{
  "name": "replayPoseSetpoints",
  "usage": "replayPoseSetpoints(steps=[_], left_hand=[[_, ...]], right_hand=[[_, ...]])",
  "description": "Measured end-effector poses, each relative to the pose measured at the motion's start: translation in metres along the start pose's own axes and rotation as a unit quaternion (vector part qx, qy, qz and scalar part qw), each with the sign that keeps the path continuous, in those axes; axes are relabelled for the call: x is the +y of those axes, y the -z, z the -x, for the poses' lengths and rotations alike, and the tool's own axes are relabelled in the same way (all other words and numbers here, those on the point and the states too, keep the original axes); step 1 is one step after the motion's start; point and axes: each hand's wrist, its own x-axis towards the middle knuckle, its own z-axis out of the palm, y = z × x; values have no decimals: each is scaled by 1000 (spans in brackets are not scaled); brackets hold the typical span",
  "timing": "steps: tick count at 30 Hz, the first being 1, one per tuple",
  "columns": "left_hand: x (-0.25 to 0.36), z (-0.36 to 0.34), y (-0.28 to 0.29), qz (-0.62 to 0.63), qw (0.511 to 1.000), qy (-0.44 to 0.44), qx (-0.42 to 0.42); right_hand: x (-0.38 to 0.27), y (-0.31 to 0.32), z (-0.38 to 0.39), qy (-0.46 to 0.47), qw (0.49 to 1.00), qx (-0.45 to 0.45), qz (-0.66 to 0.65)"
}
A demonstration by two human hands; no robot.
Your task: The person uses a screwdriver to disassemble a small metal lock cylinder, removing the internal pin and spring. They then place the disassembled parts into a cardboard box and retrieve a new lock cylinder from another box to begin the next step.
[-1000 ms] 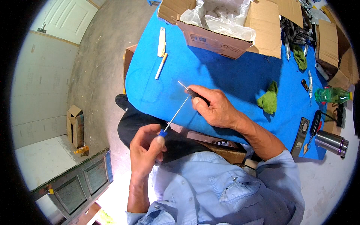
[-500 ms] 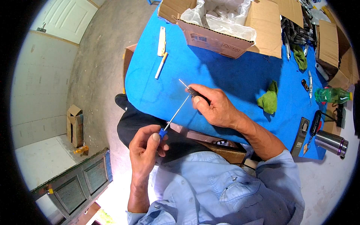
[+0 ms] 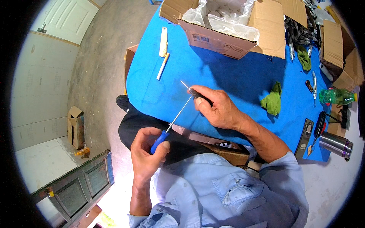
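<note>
My left hand (image 3: 147,154) is closed around the blue handle of a screwdriver (image 3: 159,142). The metal shaft slants up and to the right, its tip meeting a small black part (image 3: 200,96). That part is pinched between the thumb and fingers of my right hand (image 3: 221,109), over the near edge of the blue-covered table. A thin metal rod sticks out of the part's upper left end. The fingers hide much of the part, so its exact kind cannot be made out.
An open carton (image 3: 216,38) lined with clear plastic stands at the far side. A cigarette (image 3: 163,66) lies beside a pale strip (image 3: 163,41). To the right are a green cloth (image 3: 271,99), a green bottle (image 3: 337,96), a steel flask (image 3: 335,145) and a pile of dark metal parts (image 3: 302,32).
My left fingers have shifted on the screwdriver, opening somewhat so that more of the blue handle shows. The right hand and the black part have stayed almost still.
</note>
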Motion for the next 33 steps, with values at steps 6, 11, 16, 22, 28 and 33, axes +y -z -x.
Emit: replayPoseSetpoints(steps=[6,11,16,22,28,33], left_hand=[[-6,-1,-4,15,999,-26,10],[-7,-3,-2,38,999,-14,-7],[-9,-6,1,84,996,20,-34],[0,-1,-5,-7,1000,-12,-5],[-9,-3,-1,25,999,-11,-21],[-10,-4,-2,45,999,-18,-24]], right_hand=[[0,3,0,-15,1000,-23,8],[2,0,0,9,1000,4,-11],[2,-1,0,9,1000,6,-12],[4,-2,0,11,1000,10,-11],[2,0,-1,0,1000,1,-16],[5,0,-1,-5,1000,8,-17]])
